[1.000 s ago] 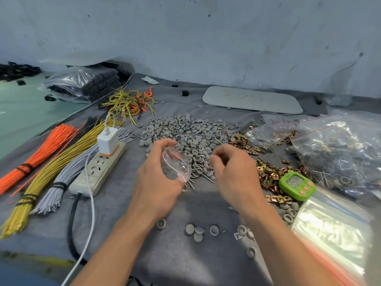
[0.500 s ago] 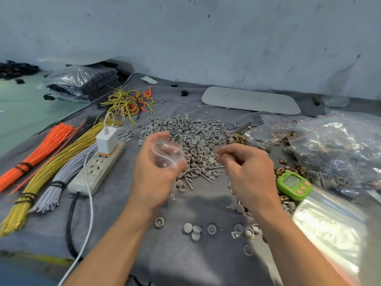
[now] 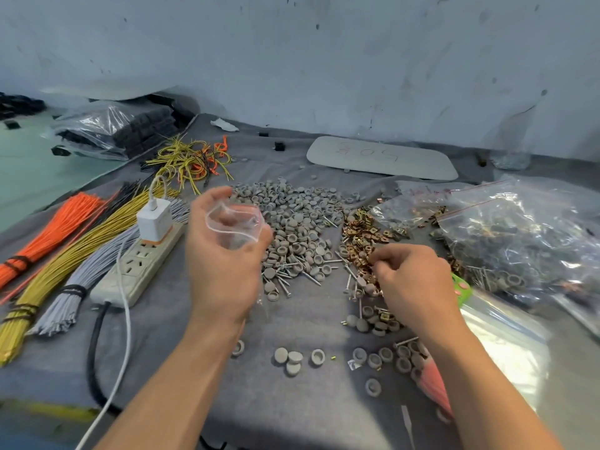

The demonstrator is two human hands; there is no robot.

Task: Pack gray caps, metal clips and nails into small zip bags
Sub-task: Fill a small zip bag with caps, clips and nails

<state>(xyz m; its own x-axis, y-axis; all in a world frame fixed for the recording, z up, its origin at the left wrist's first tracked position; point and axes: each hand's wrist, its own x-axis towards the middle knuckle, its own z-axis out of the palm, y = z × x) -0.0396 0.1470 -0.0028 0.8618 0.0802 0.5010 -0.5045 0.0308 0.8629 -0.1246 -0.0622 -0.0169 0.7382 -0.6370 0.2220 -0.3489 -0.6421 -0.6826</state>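
Above the desk point(image 3: 308, 410), left hand point(image 3: 224, 274) pinches the bag point(image 3: 233, 225); right hand point(image 3: 414, 282) curls at the clips point(image 3: 357, 232), grip unclear; the limp bag mouth may close, spilling parts.

We see our left forearm point(image 3: 181, 381) and right forearm point(image 3: 483, 384) bare along their whole visible length, from the lower edge of the view up to the wrists. Our left hand point(image 3: 224, 254) and right hand point(image 3: 418, 280) are bare as well, the fingers slightly blurred.
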